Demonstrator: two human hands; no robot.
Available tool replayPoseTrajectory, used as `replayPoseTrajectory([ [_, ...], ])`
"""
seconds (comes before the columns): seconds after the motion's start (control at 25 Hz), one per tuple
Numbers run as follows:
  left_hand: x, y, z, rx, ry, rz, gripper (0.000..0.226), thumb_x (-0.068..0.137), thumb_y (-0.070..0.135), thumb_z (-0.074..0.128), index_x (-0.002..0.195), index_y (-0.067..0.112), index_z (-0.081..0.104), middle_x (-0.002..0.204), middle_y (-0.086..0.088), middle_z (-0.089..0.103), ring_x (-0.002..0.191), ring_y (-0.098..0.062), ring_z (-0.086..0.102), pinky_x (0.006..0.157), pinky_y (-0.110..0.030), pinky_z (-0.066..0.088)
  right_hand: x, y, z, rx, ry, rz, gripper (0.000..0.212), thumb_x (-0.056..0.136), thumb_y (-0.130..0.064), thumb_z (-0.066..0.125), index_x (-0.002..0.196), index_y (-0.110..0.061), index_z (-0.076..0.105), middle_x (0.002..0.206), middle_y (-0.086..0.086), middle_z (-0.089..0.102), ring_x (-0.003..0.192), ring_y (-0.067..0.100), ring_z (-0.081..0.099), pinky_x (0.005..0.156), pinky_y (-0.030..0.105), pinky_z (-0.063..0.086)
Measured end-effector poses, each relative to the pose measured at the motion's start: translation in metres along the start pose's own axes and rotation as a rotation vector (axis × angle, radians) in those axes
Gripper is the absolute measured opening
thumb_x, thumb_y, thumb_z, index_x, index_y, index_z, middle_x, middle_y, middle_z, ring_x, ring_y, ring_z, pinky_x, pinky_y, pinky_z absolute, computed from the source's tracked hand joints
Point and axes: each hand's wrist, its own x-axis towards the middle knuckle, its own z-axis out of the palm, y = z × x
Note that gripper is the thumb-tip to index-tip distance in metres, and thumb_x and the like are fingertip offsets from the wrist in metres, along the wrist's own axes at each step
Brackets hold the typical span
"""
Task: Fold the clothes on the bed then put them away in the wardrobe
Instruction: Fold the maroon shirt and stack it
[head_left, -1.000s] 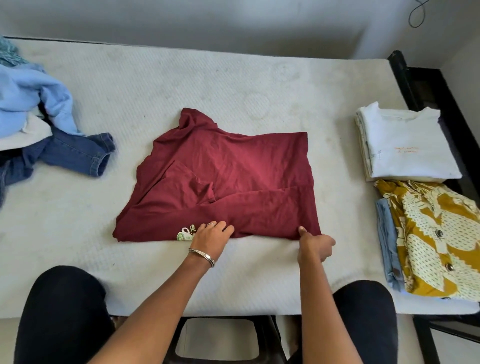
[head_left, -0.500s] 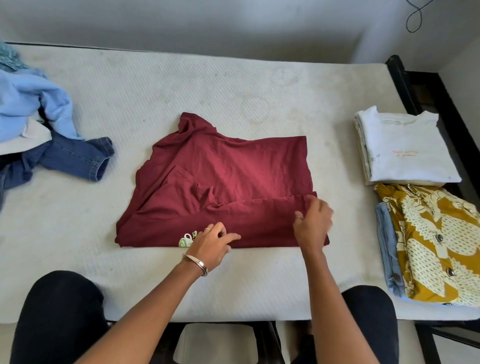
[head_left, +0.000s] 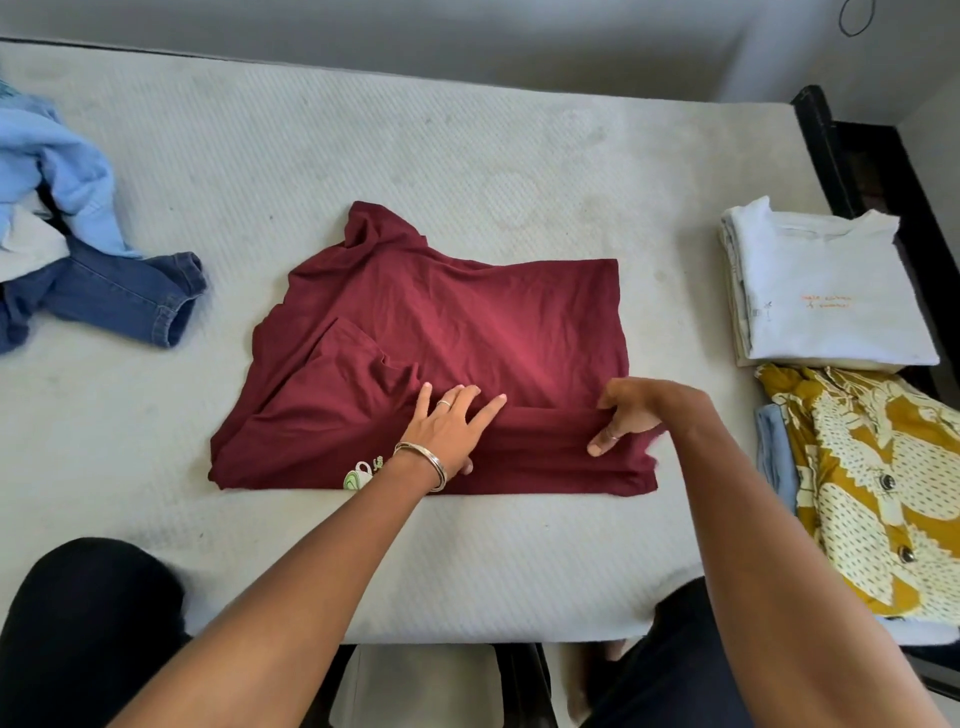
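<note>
On the bed (head_left: 467, 156), my left hand (head_left: 447, 431) presses flat on the maroon shirt (head_left: 467, 322), right hand (head_left: 628, 415) pinching its folded near strip, long axis left-right.

A maroon shirt (head_left: 452, 332) with a small green and white print is being shown on an off-white mattress (head_left: 363, 156). Blue jeans (head_left: 119, 296) and a light blue garment (head_left: 57, 171) are being seen beside it, a white shirt (head_left: 826, 291) with orange lettering opposite, and a mustard and cream patterned shirt (head_left: 872, 488) nearby.
</note>
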Motion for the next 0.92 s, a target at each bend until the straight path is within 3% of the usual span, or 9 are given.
replayPoseTrajectory([
  [0.16,-0.005,0.000,-0.002,0.092,-0.006,-0.010,0.131,0.064,0.041,0.084,0.150,0.037,-0.014,0.155,-0.004,0.013,0.146,-0.026,0.013,0.110,-0.066,-0.003,0.002,0.012,-0.001,-0.086,0.032,0.234,0.044,0.076,-0.031,0.082,0.113,-0.016,0.062,0.110,0.004,0.068,0.087,0.023,0.064,0.099,0.046,0.045],
  [0.32,-0.023,-0.008,0.012,0.003,0.240,-0.114,0.117,0.051,0.049,0.087,0.149,0.033,0.026,0.144,-0.005,0.036,0.135,-0.027,0.035,0.109,-0.060,0.022,-0.001,-0.029,0.032,-0.170,0.779,0.474,0.034,0.086,-0.005,0.055,0.119,-0.014,0.053,0.122,0.013,0.054,0.115,0.034,0.047,0.098,0.053,0.033],
  [0.4,-0.037,-0.007,0.028,0.008,0.392,-0.031,0.094,0.037,0.039,0.092,0.124,0.029,0.058,0.114,-0.003,0.054,0.101,-0.024,0.056,0.082,-0.046,0.047,0.003,-0.060,0.058,-0.011,0.953,0.178,0.032,0.085,-0.010,0.060,0.116,-0.011,0.054,0.118,0.016,0.052,0.111,0.037,0.047,0.090,0.049,0.039],
  [0.48,-0.052,-0.005,0.048,0.017,0.394,0.054,0.073,0.038,0.030,0.092,0.105,0.030,0.064,0.091,0.001,0.051,0.075,-0.020,0.055,0.056,-0.033,0.041,0.008,-0.077,0.101,0.026,0.840,-0.226,0.034,0.089,-0.029,0.061,0.120,-0.017,0.057,0.125,0.010,0.051,0.114,0.032,0.046,0.089,0.047,0.043],
  [0.56,-0.063,-0.002,0.052,-0.081,0.261,0.041,0.065,0.050,0.022,0.089,0.108,0.034,0.062,0.089,0.002,0.049,0.073,-0.020,0.053,0.053,-0.033,0.039,0.010,-0.061,0.139,-0.019,0.795,-0.266,0.043,0.094,-0.044,0.046,0.136,-0.036,0.048,0.148,-0.006,0.040,0.133,0.024,0.034,0.101,0.054,0.036],
  [0.64,-0.066,-0.007,0.051,-0.187,0.112,0.030,0.056,0.073,0.011,0.073,0.119,0.037,0.055,0.096,0.004,0.048,0.086,-0.019,0.049,0.068,-0.036,0.044,0.008,-0.034,0.163,0.220,0.772,0.079,0.051,0.100,-0.042,0.033,0.149,-0.049,0.023,0.162,-0.015,0.013,0.149,0.024,0.010,0.114,0.061,0.014],
  [0.76,-0.072,-0.025,0.034,-0.579,-0.039,0.056,0.030,0.083,0.011,0.064,0.109,0.027,0.066,0.086,0.008,0.059,0.080,-0.008,0.050,0.082,-0.027,0.041,-0.004,-0.042,0.143,0.496,0.691,0.610,0.065,0.094,-0.018,0.044,0.154,-0.025,0.020,0.162,0.016,0.006,0.147,0.046,0.003,0.115,0.064,0.005],
  [0.84,-0.078,-0.049,0.030,-0.857,0.155,-0.092,0.016,0.079,0.016,0.065,0.093,0.019,0.074,0.082,0.001,0.069,0.075,-0.008,0.059,0.078,-0.026,0.045,0.000,-0.081,0.115,0.388,0.857,0.493,0.059,0.081,-0.008,0.055,0.139,-0.008,0.042,0.146,0.028,0.033,0.137,0.047,0.026,0.109,0.061,0.023],
  [0.92,-0.085,-0.080,0.030,-0.762,0.478,-0.393,0.022,0.074,0.015,0.069,0.096,0.017,0.072,0.087,-0.007,0.066,0.081,-0.023,0.061,0.079,-0.038,0.049,0.009,-0.130,0.092,0.281,0.928,0.088,0.047,0.081,-0.010,0.061,0.128,-0.007,0.054,0.129,0.021,0.051,0.122,0.043,0.043,0.096,0.052,0.039],
])
